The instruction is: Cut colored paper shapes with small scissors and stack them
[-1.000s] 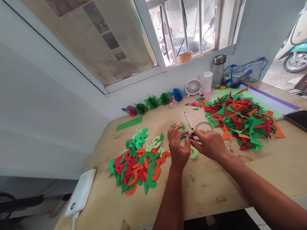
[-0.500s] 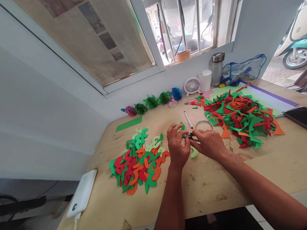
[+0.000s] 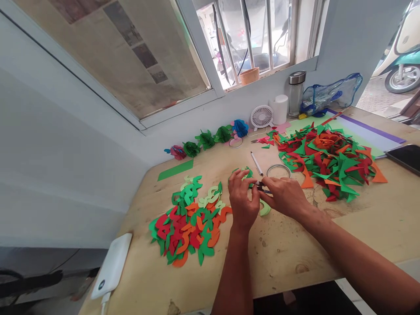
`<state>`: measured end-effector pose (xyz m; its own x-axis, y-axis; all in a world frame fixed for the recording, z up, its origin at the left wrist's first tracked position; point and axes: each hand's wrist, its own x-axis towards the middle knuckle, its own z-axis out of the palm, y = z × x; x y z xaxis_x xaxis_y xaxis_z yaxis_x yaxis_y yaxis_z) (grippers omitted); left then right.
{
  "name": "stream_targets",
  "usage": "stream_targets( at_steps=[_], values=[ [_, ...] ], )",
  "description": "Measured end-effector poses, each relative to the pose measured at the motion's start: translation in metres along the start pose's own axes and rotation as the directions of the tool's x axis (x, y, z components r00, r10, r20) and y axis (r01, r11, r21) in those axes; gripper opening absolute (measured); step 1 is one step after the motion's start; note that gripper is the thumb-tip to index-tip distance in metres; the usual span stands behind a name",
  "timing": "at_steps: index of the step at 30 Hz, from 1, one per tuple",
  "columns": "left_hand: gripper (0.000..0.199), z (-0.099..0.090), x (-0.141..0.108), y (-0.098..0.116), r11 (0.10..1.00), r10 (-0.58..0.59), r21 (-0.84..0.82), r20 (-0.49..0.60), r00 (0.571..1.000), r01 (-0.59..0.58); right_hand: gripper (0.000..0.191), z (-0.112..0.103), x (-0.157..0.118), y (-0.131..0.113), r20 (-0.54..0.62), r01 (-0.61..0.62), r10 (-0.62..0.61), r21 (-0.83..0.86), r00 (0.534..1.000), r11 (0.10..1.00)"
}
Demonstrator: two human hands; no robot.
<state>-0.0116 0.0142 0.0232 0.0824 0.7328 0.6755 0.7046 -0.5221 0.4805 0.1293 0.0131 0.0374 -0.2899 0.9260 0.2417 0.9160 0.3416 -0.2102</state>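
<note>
My left hand (image 3: 243, 197) is closed near the table's middle, fingertips pinched at the tip of a small dark tool; anything else in its grip is too small to tell. From the right, my right hand (image 3: 284, 194) closes round the dark-handled tool (image 3: 260, 187), which looks like pliers. Green paper pieces (image 3: 246, 172) lie just beyond my left fingers. A light green curved piece (image 3: 264, 208) rests below the tool. Left of my hands spreads a pile of curved red, orange and green paper pieces (image 3: 187, 227).
A heap of pointed paper scraps (image 3: 331, 157) covers the right side. Behind my hands are a white pen (image 3: 256, 163) and metal ring (image 3: 278, 171). Paper flowers (image 3: 206, 140), a fan (image 3: 261, 117) and a bottle (image 3: 296, 94) line the wall. A power bank (image 3: 112, 264) sits front left.
</note>
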Motion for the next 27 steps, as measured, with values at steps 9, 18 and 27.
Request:
stream_targets(
  at_steps=[9, 18, 27],
  values=[
    [0.015, 0.0008, 0.0002, -0.0007, 1.000, -0.002, -0.013, 0.012, 1.000, 0.002, 0.026, 0.0019, 0.0001, 0.0007, 0.000, 0.009, -0.009, -0.025, 1.000, 1.000],
    [0.014, 0.0002, -0.0002, -0.0007, 0.999, -0.004, -0.036, 0.026, 1.000, 0.005, 0.025, 0.0015, 0.0001, 0.0004, 0.015, 0.004, -0.003, -0.020, 1.000, 1.000],
    [0.015, -0.0003, -0.0004, 0.0002, 0.997, -0.036, -0.070, 0.050, 0.998, 0.039, 0.026, -0.0012, 0.0005, -0.0001, 0.048, -0.007, 0.008, -0.017, 0.999, 1.000]
  ],
)
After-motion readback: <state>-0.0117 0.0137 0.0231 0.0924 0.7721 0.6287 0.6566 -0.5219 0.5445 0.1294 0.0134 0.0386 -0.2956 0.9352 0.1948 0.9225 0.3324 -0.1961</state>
